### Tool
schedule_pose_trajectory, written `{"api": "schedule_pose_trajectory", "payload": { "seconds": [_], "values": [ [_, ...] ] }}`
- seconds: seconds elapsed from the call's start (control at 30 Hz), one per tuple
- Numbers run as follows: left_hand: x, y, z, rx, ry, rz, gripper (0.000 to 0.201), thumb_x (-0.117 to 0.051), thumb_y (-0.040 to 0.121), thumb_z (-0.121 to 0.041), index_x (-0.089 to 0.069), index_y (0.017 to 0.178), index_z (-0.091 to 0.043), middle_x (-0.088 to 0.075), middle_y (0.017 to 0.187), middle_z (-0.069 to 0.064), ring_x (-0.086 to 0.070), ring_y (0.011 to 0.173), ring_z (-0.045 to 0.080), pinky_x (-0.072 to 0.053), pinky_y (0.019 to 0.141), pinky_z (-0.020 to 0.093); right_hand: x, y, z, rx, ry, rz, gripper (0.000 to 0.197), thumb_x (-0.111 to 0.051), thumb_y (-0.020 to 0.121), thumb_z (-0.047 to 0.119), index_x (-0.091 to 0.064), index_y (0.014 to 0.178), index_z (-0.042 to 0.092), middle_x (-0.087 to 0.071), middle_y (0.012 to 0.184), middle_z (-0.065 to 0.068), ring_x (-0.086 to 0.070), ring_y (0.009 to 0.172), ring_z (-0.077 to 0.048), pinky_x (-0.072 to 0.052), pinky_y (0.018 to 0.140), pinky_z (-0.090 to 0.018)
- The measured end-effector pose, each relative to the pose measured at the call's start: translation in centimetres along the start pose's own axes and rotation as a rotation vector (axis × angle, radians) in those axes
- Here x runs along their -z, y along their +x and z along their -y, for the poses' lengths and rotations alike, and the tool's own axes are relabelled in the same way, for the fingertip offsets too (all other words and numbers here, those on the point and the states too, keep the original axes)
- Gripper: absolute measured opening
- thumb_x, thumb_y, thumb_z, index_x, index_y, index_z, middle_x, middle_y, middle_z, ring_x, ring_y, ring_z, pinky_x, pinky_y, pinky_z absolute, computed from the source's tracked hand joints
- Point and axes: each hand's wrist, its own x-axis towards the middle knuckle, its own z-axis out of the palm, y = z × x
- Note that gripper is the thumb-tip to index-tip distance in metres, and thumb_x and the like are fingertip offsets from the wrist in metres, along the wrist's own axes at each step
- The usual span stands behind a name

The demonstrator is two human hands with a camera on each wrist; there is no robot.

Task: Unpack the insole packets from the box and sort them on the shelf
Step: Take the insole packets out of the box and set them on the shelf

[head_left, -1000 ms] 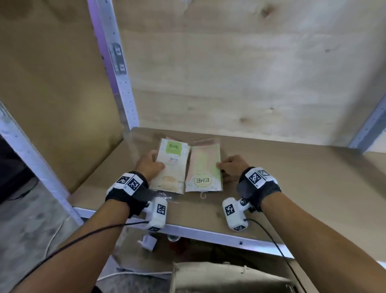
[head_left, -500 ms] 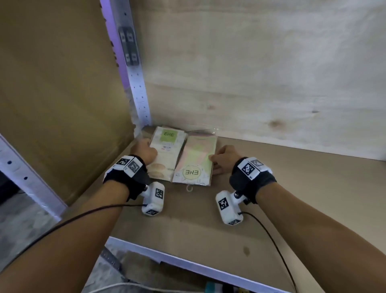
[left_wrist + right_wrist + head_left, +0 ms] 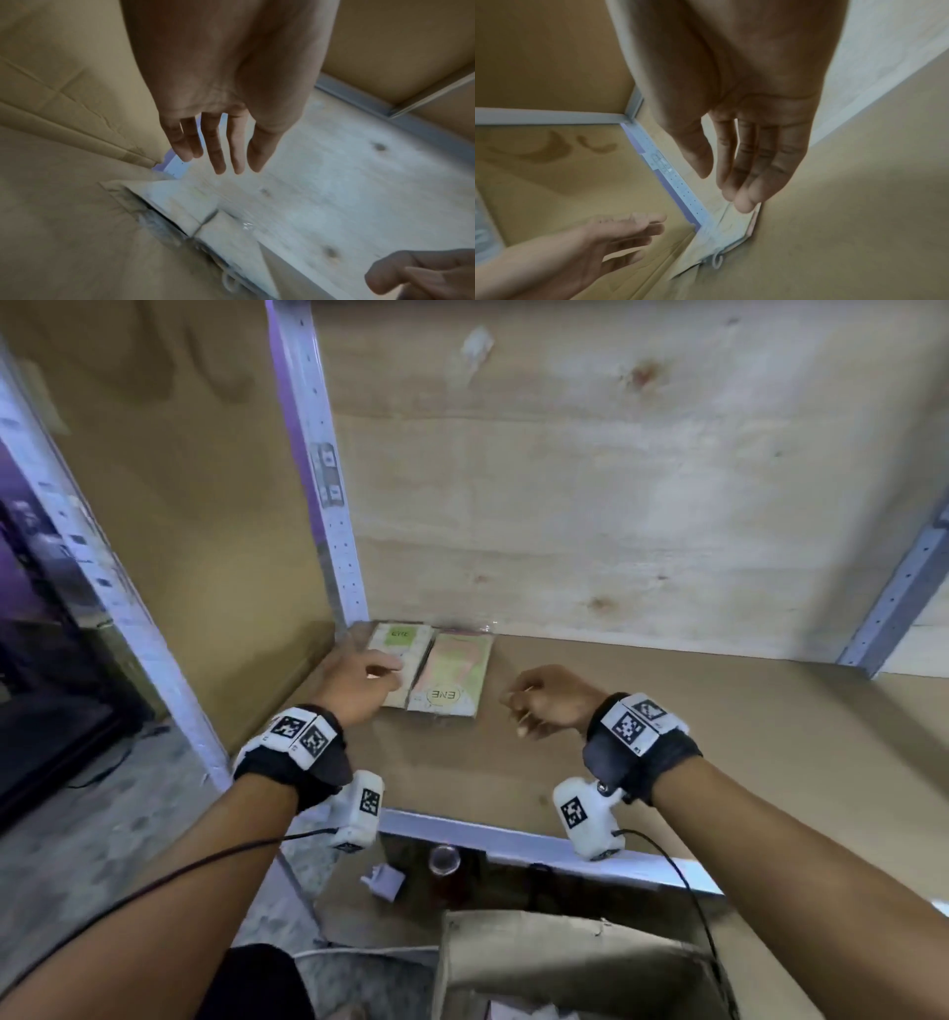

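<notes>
Two flat insole packets lie side by side in the back left corner of the shelf board (image 3: 667, 737). The left packet (image 3: 405, 642) has a green label; the right packet (image 3: 457, 670) shows a round ENE mark. My left hand (image 3: 382, 667) hovers over the left packet with straight fingers and holds nothing; the left wrist view shows it (image 3: 218, 162) above both packets (image 3: 185, 205). My right hand (image 3: 518, 711) hangs relaxed and empty to the right of the packets, clear of them. In the right wrist view its fingers (image 3: 744, 182) point toward the packets (image 3: 721, 239).
An open cardboard box (image 3: 565, 963) sits below the shelf's metal front rail (image 3: 513, 839). A perforated upright post (image 3: 318, 480) stands at the back left corner, a plywood back wall behind, and a cardboard side wall (image 3: 205, 505) on the left. Bare board extends right of the packets.
Both hands pushed the packets back into the corner, then let go. The right hand has drawn away to the right and the left has lifted off its packet.
</notes>
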Motion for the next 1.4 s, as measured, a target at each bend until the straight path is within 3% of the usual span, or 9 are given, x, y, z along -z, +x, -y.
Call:
{"api": "schedule_pose_trajectory", "payload": {
  "seconds": [0.13, 0.23, 0.37, 0.57, 0.77, 1.03, 1.17, 1.3, 1.4],
  "values": [
    [-0.1, -7.7, -3.6, -0.124, -0.08, 0.033, 0.02, -0.065, 0.094, -0.008, -0.073, 0.112, -0.003, -0.066, 0.114, 0.002, -0.056, 0.106, 0.011, -0.036, 0.074, -0.005, 0.2, -7.7, -1.5, 0.057, -0.024, -0.01, 0.007, -0.052, 0.099, 0.01, -0.058, 0.098, 0.007, -0.065, 0.083, -0.012, -0.063, 0.061, -0.02, -0.053, 0.056, -0.026],
    [-0.8, -13.2, -5.1, -0.166, -0.17, 0.081, 0.016, -0.066, 0.093, -0.007, -0.074, 0.107, -0.005, -0.07, 0.109, 0.002, -0.061, 0.103, 0.009, -0.043, 0.092, 0.007, 0.3, -13.4, -3.2, 0.051, -0.019, -0.029, 0.008, -0.053, 0.098, 0.011, -0.059, 0.096, 0.007, -0.067, 0.079, -0.008, -0.063, 0.063, -0.02, -0.053, 0.058, -0.027],
    [-4.0, -19.6, -4.9, -0.152, -0.215, 0.178, 0.015, -0.065, 0.093, -0.009, -0.075, 0.101, -0.014, -0.072, 0.1, -0.006, -0.062, 0.09, -0.002, -0.045, 0.081, 0.01, -0.4, -19.2, -7.1, -0.002, -0.055, -0.026, 0.01, -0.055, 0.097, 0.012, -0.062, 0.1, 0.005, -0.067, 0.082, -0.009, -0.065, 0.064, -0.019, -0.055, 0.063, -0.028],
    [-11.6, -26.3, -1.0, -0.068, -0.128, 0.401, 0.014, -0.066, 0.091, -0.009, -0.076, 0.091, -0.02, -0.075, 0.092, -0.004, -0.066, 0.088, 0.012, -0.05, 0.084, 0.025, -4.3, -23.6, -15.0, -0.105, -0.244, -0.019, 0.011, -0.058, 0.09, 0.005, -0.067, 0.096, 0.002, -0.071, 0.087, -0.016, -0.069, 0.068, -0.026, -0.06, 0.07, -0.037],
    [-18.3, -28.5, 2.7, 0.136, -0.025, 0.55, 0.025, -0.064, 0.094, -0.029, -0.074, 0.083, -0.009, -0.076, 0.077, 0.005, -0.065, 0.065, 0.016, -0.059, 0.081, 0.039, -7.6, -23.6, -21.7, -0.143, -0.593, 0.044, 0.014, -0.063, 0.091, 0.019, -0.071, 0.096, 0.008, -0.073, 0.103, -0.009, -0.066, 0.099, -0.025, -0.052, 0.091, -0.03],
    [-24.1, -28.1, 6.7, 0.296, 0.176, 0.768, 0.034, -0.054, 0.099, -0.027, -0.074, 0.091, -0.002, -0.077, 0.091, 0.014, -0.074, 0.084, 0.028, -0.06, 0.077, 0.032, -10.0, -19.0, -27.8, -0.259, -0.57, 0.161, 0.012, -0.063, 0.092, 0.019, -0.071, 0.088, 0.012, -0.073, 0.093, -0.005, -0.068, 0.088, -0.02, -0.056, 0.081, -0.03],
    [-27.1, -27.6, 9.0, 0.351, 0.287, 0.852, 0.031, -0.054, 0.098, -0.023, -0.075, 0.102, -0.002, -0.077, 0.096, 0.014, -0.074, 0.09, 0.029, -0.06, 0.082, 0.034, -11.9, -15.9, -29.6, -0.274, -0.565, 0.229, 0.022, -0.062, 0.09, 0.02, -0.064, 0.069, 0.016, -0.061, 0.073, 0.005, -0.058, 0.072, -0.015, -0.043, 0.07, -0.021],
    [-29.0, -26.2, 9.9, 0.411, 0.332, 0.878, 0.033, -0.049, 0.1, -0.02, -0.072, 0.114, 0.0, -0.073, 0.112, 0.016, -0.07, 0.104, 0.03, -0.052, 0.082, 0.03, -14.1, -13.1, -31.0, -0.303, -0.584, 0.323, 0.028, -0.057, 0.089, 0.013, -0.061, 0.061, 0.012, -0.065, 0.075, -0.006, -0.062, 0.071, -0.023, -0.045, 0.066, -0.025],
    [-29.1, -25.4, 10.1, 0.456, 0.315, 0.873, 0.038, -0.047, 0.102, -0.028, -0.07, 0.116, -0.001, -0.067, 0.123, 0.018, -0.064, 0.112, 0.031, -0.048, 0.084, 0.031, -15.7, -11.7, -32.3, -0.34, -0.629, 0.422, 0.024, -0.055, 0.092, 0.015, -0.074, 0.093, 0.001, -0.072, 0.099, -0.014, -0.069, 0.089, -0.03, -0.057, 0.08, -0.036]
  ]
}}
